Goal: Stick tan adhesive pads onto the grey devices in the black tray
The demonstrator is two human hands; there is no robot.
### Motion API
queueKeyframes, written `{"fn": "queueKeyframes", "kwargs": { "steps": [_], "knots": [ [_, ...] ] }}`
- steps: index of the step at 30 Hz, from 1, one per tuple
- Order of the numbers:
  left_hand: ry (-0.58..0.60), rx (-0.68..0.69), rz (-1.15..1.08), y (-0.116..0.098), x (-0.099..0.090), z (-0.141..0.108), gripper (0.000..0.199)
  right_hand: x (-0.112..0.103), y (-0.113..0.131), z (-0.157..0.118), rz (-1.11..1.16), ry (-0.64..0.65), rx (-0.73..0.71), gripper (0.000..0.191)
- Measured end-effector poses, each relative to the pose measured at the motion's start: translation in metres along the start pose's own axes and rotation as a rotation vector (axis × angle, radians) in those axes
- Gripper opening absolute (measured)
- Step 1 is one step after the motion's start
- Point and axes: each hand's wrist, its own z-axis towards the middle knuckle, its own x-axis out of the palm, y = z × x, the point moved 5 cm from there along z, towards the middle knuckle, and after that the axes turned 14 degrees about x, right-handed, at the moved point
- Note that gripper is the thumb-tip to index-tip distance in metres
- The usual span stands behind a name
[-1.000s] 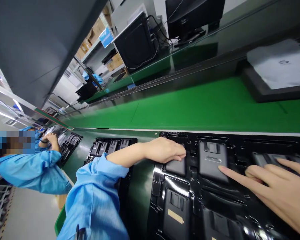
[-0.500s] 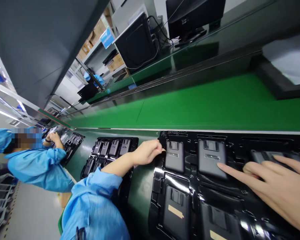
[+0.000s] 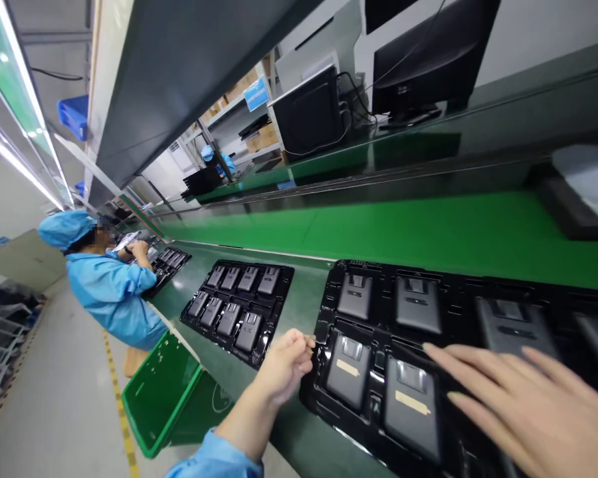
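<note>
My left hand (image 3: 285, 366) is closed by the left edge of a black plastic tray (image 3: 373, 446). Its fingertips are pinched together, and anything between them is too small to make out. Over the tray's middle, my right hand (image 3: 538, 405) is open with its fingers stretched out, holding nothing. Dark grey flat device casings lie in the tray's pockets. One upper-row casing (image 3: 417, 312) shows a dark slot and no strip. Below, a front-row casing (image 3: 412, 421) bears a beige tape strip (image 3: 412, 402), as does the casing (image 3: 349, 385) to its left.
Another black tray (image 3: 264, 307) filled with similar casings lies farther left on the green bench. Below the bench edge stands a green bin (image 3: 167, 392). A co-worker in blue (image 3: 107, 279) works beyond. A green belt (image 3: 379, 229) runs behind the trays.
The view has swung left and back. My left hand has come down and nearer along the tray's left edge. My right hand has left the upper-row casing, its pointing finger now joined by other extended fingers.
</note>
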Motion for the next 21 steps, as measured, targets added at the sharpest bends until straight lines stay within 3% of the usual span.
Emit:
{"fn": "queueKeyframes", "kwargs": {
  "steps": [3, 6, 11, 13, 15, 17, 19, 21],
  "knots": [
    [-0.045, -0.080, -0.127, 0.012, 0.004, -0.010, 0.053, -0.014, 0.055, -0.013, 0.040, -0.016, -0.161, 0.033],
    [-0.038, -0.093, -0.104, 0.017, 0.007, -0.011, 0.046, -0.015, 0.086, -0.019, 0.039, -0.008, -0.134, 0.032],
    [-0.087, -0.023, 0.016, 0.015, 0.002, -0.008, 0.021, -0.001, 0.093, -0.012, -0.008, -0.021, -0.118, 0.032],
    [-0.094, 0.104, 0.281, 0.010, -0.002, -0.009, 0.009, 0.006, 0.090, -0.003, -0.024, 0.000, -0.149, 0.031],
    [0.038, 0.289, 0.701, 0.002, 0.002, -0.013, 0.012, 0.013, 0.088, 0.008, -0.027, 0.043, -0.219, 0.031],
    [0.304, 0.428, 1.138, 0.005, 0.014, -0.022, 0.023, 0.020, 0.087, 0.016, -0.021, 0.088, -0.316, 0.036],
    [0.538, 0.465, 1.423, 0.015, 0.021, -0.032, 0.033, 0.025, 0.087, 0.021, -0.005, 0.119, -0.426, 0.042],
    [0.640, 0.472, 1.592, 0.022, 0.023, -0.039, 0.041, 0.028, 0.087, 0.025, 0.020, 0.140, -0.538, 0.044]
  ]
}}
